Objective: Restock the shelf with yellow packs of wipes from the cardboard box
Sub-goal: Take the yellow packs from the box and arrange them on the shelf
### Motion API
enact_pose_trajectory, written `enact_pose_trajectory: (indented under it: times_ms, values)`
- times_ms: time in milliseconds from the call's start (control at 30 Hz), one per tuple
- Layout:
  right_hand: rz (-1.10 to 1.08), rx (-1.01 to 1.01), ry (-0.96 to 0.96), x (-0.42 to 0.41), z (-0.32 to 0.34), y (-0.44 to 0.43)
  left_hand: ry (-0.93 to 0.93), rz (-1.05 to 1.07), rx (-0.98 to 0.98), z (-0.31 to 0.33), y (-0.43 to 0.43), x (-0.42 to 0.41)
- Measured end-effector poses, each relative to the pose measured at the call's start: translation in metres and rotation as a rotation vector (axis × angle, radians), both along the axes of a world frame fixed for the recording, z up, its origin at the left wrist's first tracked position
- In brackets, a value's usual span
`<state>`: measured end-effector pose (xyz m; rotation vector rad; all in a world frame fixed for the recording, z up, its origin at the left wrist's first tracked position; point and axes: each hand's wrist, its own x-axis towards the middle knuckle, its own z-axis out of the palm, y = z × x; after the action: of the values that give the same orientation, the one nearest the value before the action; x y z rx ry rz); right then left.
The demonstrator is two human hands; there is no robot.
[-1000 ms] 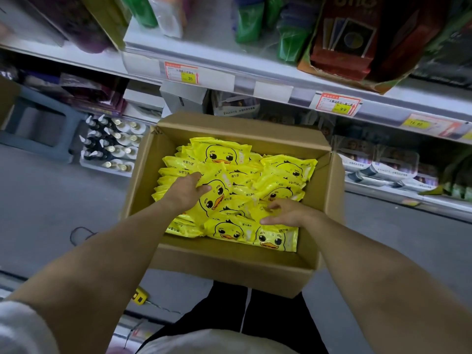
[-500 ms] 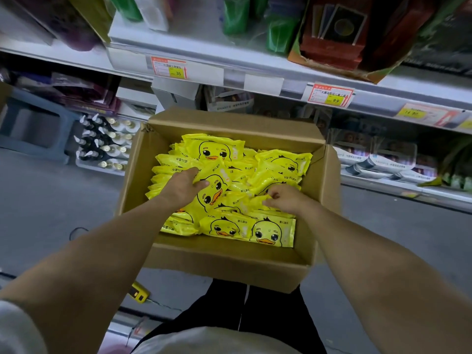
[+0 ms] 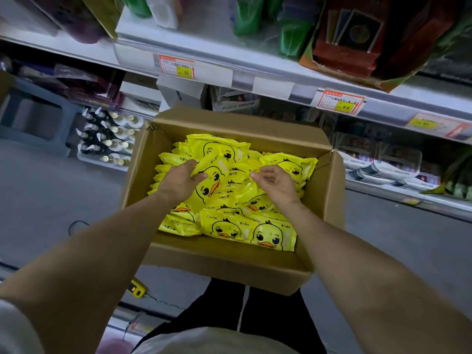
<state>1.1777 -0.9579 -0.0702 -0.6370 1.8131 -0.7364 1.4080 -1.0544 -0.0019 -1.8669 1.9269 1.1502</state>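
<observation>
Gripping a tilted duck pack [image 3: 212, 185], left hand [image 3: 182, 182] closed.

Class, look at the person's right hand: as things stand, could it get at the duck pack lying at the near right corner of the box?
Probably yes. The right hand hangs open over the packs, the cardboard box is open on top, and the corner pack lies on top of the pile with nothing over it.

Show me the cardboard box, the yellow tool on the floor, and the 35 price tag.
cardboard box [image 3: 224, 268]: head view, near outer wall.
yellow tool [image 3: 136, 288]: head view, its body.
35 price tag [image 3: 176, 66]: head view, label face.
</observation>
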Motion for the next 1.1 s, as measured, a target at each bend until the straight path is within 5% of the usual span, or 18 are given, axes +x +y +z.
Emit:
enact_pose_trajectory:
  times_ms: [400, 600, 800, 867, 1100]
  values:
    - [-0.008, 0.068, 0.074, -0.008, 0.004, 0.023, 0.013, -0.010, 0.020, -0.008, 0.014, 0.017]
    - [0.316, 0.148, 0.291, -0.005, 0.013, 0.012, 0.022, 0.008, 0.019, -0.007, 0.018, 0.023]
    - [0.220, -0.068, 0.193, 0.010, 0.030, -0.030, 0.002, 0.037, -0.013, -0.003, 0.020, 0.024]
    - [0.150, -0.123, 0.293, 0.012, 0.030, -0.034, 0.004, 0.043, -0.025, -0.001, 0.019, 0.025]
    - [0.124, 0.175, 0.440, -0.001, 0.006, 0.005, -0.005, 0.061, -0.016, 0.000, 0.020, 0.023]
